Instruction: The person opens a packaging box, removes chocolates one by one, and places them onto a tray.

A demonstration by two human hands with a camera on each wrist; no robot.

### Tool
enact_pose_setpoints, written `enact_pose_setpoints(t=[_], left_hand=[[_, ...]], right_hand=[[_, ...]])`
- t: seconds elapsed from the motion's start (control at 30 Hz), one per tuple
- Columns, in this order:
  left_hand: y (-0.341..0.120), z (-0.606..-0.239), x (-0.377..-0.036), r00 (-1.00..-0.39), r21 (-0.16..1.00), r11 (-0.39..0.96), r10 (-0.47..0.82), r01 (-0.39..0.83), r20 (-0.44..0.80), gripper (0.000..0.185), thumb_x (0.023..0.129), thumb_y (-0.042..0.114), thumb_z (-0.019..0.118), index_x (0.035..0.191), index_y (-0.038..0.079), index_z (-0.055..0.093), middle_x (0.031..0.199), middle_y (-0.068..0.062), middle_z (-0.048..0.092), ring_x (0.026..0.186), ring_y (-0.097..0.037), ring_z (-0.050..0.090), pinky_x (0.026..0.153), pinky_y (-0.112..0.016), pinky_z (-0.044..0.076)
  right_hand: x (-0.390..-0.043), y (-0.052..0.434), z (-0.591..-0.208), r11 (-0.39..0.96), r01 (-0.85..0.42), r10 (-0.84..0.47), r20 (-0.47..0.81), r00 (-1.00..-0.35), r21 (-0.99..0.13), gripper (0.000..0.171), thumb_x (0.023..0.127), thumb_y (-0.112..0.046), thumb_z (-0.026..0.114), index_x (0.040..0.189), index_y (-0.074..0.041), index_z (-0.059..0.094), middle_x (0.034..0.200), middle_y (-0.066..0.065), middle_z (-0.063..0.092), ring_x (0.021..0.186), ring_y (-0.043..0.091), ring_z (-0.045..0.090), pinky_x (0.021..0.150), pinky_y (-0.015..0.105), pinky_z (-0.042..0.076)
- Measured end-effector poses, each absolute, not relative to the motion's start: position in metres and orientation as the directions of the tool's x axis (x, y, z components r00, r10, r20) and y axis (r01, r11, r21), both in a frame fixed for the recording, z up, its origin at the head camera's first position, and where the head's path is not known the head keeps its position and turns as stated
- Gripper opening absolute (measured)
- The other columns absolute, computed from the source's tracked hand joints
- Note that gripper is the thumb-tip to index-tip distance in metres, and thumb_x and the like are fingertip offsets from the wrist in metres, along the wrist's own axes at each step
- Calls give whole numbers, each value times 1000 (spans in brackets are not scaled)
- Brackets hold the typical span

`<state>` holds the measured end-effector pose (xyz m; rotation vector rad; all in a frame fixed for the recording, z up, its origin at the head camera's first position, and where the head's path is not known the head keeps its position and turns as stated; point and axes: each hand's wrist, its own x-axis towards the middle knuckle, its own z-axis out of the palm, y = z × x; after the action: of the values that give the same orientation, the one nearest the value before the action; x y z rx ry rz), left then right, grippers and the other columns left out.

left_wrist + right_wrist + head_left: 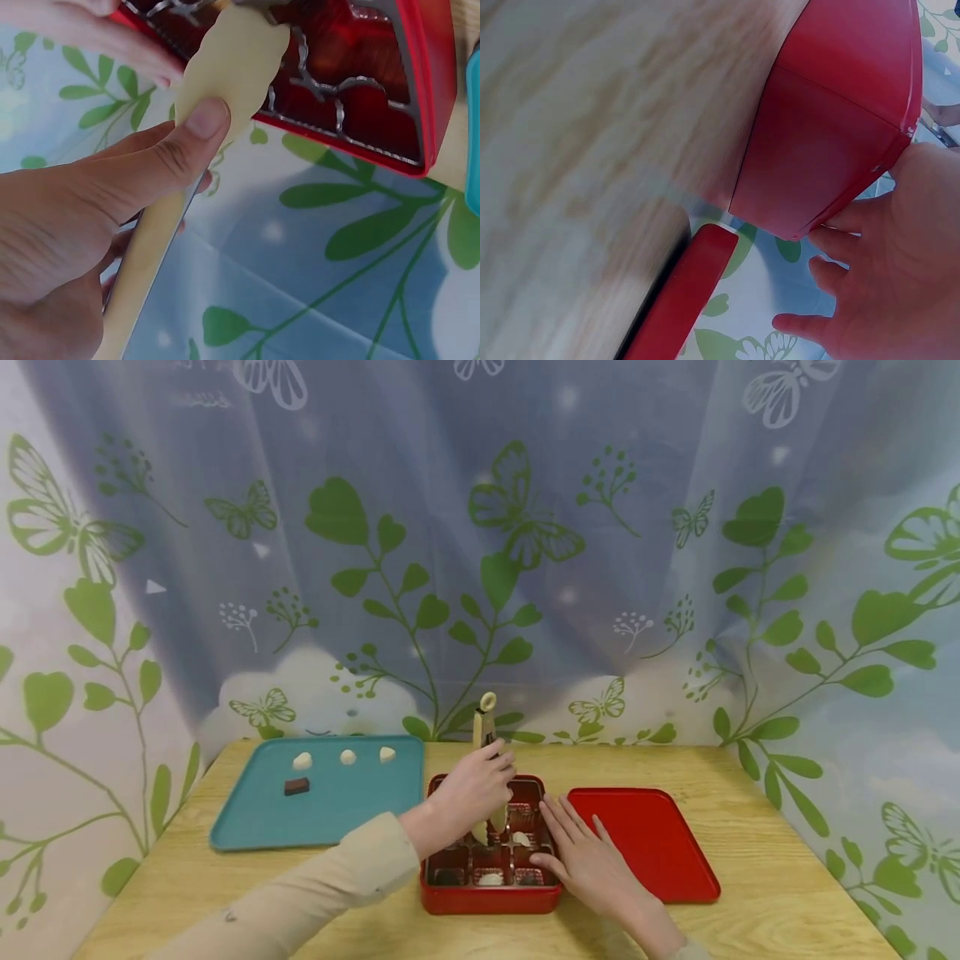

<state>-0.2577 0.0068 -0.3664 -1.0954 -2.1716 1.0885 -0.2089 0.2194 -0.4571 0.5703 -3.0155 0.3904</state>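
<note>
My left hand grips a pair of cream-coloured tongs, its thumb pressed on the broad scalloped end. The tong tips point down into a red box with a divided insert; whether they pinch anything is hidden. White pieces lie in a middle compartment and a front one, the latter white piece near the front wall. Dark pieces seem to sit in the front corner compartments, hard to make out. My right hand rests along the box's right rim, fingers mostly straight, thumb near the front right compartment.
To the left is a blue tray with three white pieces in a row and a dark brown block. A red lid-like tray lies right of the box. Behind the wooden table hangs a patterned curtain.
</note>
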Motion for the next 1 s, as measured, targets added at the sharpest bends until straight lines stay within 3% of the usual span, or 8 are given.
enact_pose_setpoints(t=[0.17,0.4,0.53,0.7,0.87,1.0], left_hand=[[9,-372,-257,-589,-825,329,808,460,-6,20,93,37,73,112,43,75,136,21,60,135,-8,46,117,-31,28],[-3,-373,-262,-568,-770,379,822,514,25,29,93,31,74,119,44,73,135,19,62,136,-8,47,119,-34,29],[-19,-368,-266,-540,-708,454,833,541,121,36,91,27,75,123,43,72,130,15,66,131,-12,52,117,-36,34],[-42,-372,-268,-491,-628,543,826,558,277,39,82,43,80,121,41,74,115,12,69,116,-16,57,106,-39,41],[-65,-381,-267,-496,-498,640,768,585,404,53,72,55,78,123,40,72,111,11,67,108,-18,56,99,-41,44],[-78,-389,-263,-510,-361,696,708,620,488,51,74,48,82,123,37,73,108,9,68,103,-20,56,95,-44,46]], right_hand=[[-210,217,-458,898,-376,-362,102,-927,-230,78,102,-55,48,160,-8,30,167,9,23,154,32,20,117,67,21],[-210,217,-459,895,-392,-369,140,-919,-215,77,102,-54,50,159,-6,32,166,12,27,153,33,23,116,68,23],[-210,217,-459,894,-395,-370,148,-917,-212,77,102,-53,51,159,-6,32,166,11,27,152,34,24,116,68,23],[-210,217,-459,895,-389,-369,128,-921,-219,77,102,-54,50,159,-6,31,167,10,25,153,33,23,117,67,22],[-209,218,-459,896,-391,-371,129,-920,-210,77,102,-55,48,159,-6,31,166,11,26,153,34,23,117,66,22],[-208,218,-458,896,-389,-370,124,-921,-214,77,102,-54,49,160,-6,31,166,11,25,153,34,23,117,67,22]])
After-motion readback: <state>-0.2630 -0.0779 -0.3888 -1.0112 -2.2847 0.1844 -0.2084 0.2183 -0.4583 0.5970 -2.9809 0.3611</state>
